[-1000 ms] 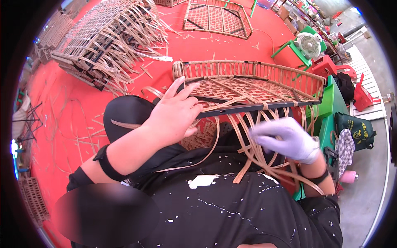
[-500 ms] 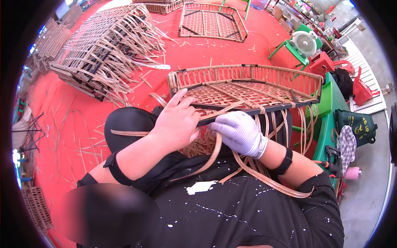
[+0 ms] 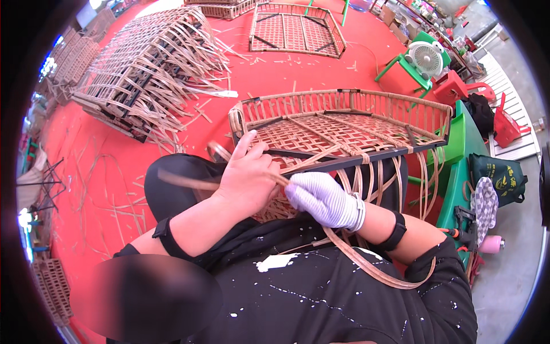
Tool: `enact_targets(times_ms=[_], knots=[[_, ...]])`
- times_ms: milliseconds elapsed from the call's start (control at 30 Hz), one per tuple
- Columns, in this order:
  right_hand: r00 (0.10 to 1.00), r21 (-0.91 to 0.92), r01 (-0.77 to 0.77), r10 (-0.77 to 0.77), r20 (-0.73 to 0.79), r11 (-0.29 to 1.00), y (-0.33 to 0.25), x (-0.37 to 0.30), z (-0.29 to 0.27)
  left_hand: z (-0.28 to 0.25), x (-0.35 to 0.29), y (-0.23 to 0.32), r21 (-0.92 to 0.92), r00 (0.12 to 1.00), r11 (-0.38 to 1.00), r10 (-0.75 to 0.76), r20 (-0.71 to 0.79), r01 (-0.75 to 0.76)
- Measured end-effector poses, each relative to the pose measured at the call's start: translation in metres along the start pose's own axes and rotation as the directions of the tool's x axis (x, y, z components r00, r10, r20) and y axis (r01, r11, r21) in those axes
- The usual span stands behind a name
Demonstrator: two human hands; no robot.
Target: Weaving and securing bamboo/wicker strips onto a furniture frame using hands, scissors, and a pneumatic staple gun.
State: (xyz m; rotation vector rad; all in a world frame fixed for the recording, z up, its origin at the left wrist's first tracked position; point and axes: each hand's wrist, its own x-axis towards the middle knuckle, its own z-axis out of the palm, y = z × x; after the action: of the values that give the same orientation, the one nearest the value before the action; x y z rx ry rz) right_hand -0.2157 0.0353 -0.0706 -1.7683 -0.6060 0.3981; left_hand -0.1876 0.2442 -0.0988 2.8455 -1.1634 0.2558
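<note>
A shallow woven rattan tray [image 3: 344, 123] with a raised rim and a dark near bar [image 3: 366, 153] leans over my knees. My left hand [image 3: 249, 175] is bare and grips the bar's left end, index finger pointing up along the tray, other fingers curled. My right hand [image 3: 326, 200], in a pale knit glove, is closed on a flat rattan strip [image 3: 281, 179] that runs across to the left hand. Another length of strip [image 3: 372, 265] loops below the glove over my shirt. Several loose strip ends [image 3: 424, 178] hang from the bar. The left thumb is mostly hidden.
A stack of unfinished woven frames [image 3: 146, 74] stands at far left, strip ends jutting out. Another tray [image 3: 295, 31] lies on the red floor [image 3: 275, 71] among offcuts. To the right are green chairs [image 3: 452, 166], a fan [image 3: 427, 60], a red stool [image 3: 507, 126] and a dark bag [image 3: 498, 178].
My right hand has drawn back toward me, and the strip that hung in a loop is now pulled between both hands. The strip end at the left is swinging. My left hand has shifted slightly.
</note>
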Motion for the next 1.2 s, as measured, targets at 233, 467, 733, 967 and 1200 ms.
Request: enact_targets(times_ms=[233,467,733,967,1200], knots=[[0.977,0.261,-0.204,0.179,0.116,0.944,-0.034,-0.022,0.0,0.009,0.01,0.007,0.071,0.977,0.997,0.056,-0.206,-0.042],[0.974,0.258,-0.226,0.219,0.058,0.939,-0.049,-0.035,-0.009,-0.003,0.019,0.009,-0.007,0.977,0.999,0.05,-0.205,-0.052],[0.977,0.164,0.095,-0.124,0.173,0.982,-0.052,-0.057,-0.023,-0.004,0.009,0.008,-0.089,0.976,0.993,0.059,-0.208,-0.079],[0.887,0.538,-0.219,-0.063,0.456,0.814,-0.077,-0.073,-0.062,-0.026,-0.007,0.004,-0.226,0.993,0.969,0.089,-0.073,-0.103],[0.906,-0.609,-0.068,0.305,0.295,0.791,-0.047,-0.048,-0.045,-0.047,-0.036,0.003,-0.189,0.997,0.98,0.063,-0.033,-0.068]])
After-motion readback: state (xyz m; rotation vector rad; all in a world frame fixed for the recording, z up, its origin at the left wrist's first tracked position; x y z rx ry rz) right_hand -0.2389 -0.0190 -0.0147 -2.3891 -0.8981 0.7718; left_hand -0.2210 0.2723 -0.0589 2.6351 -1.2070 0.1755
